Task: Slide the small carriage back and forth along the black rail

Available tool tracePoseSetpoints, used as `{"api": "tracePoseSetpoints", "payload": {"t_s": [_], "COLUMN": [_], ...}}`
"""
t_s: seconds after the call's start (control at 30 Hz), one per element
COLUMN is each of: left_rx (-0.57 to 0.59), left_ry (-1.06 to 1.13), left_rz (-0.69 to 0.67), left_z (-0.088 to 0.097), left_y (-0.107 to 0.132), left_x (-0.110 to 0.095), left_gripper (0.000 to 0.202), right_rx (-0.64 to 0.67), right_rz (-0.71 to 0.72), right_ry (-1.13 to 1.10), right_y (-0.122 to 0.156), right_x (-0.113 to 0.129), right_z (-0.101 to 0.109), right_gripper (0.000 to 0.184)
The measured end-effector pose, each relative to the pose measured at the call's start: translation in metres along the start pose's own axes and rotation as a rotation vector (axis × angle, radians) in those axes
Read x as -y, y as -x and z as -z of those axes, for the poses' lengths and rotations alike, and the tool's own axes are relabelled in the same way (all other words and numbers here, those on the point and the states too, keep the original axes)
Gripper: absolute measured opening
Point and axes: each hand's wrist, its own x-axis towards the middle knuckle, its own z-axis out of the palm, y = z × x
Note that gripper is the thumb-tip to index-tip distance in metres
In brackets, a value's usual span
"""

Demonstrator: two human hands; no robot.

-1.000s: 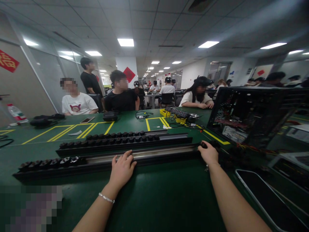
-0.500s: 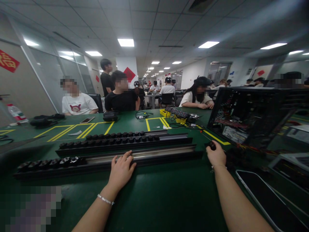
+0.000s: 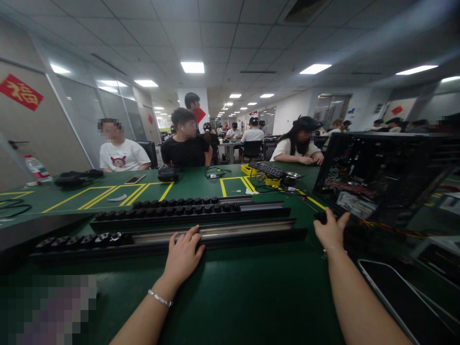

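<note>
My left hand [image 3: 183, 256] lies flat with fingers spread on a long black rail [image 3: 244, 235] that runs across the green table [image 3: 251, 297]. Round black sockets [image 3: 82, 239] fill the rail's left end. My right hand [image 3: 330, 232] is just past the rail's right end, thumb raised, fingers curled round a small black object [image 3: 321, 217] that I cannot make out well. A second rail [image 3: 187, 215], lined with sockets, lies parallel behind the first.
An open black computer case [image 3: 377, 177] stands close to my right hand. A dark glass panel [image 3: 402, 297] lies at the near right. A power strip [image 3: 268, 168], a yellow box [image 3: 247, 168] and cables sit farther back. Several people sit across the table.
My right hand left the end of the near rail and moved right toward the computer case with the small black object. My left hand stayed on the rail. The view shifted slightly.
</note>
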Motion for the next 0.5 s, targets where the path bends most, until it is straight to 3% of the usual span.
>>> {"api": "tracePoseSetpoints", "payload": {"t_s": [0.13,0.27,0.4,0.5], "left_rx": [-0.015,-0.020,-0.024,-0.032], "left_ry": [0.003,0.012,0.023,0.052], "left_rz": [-0.008,-0.009,-0.008,-0.016], "left_z": [0.001,-0.001,-0.003,-0.004], "left_y": [0.000,0.000,0.001,0.000], "left_x": [0.000,0.001,0.002,0.002], "left_gripper": [0.026,0.027,0.027,0.029], "right_rx": [0.028,-0.056,-0.047,0.179], "right_rz": [-0.066,-0.016,0.268,0.517], "right_ry": [-0.027,0.028,0.090,0.134], "right_y": [0.001,0.016,0.047,0.072], "right_x": [0.002,0.020,0.059,0.087], "right_z": [-0.003,-0.006,-0.010,-0.013], "right_gripper": [0.067,0.056,0.050,0.045]}}
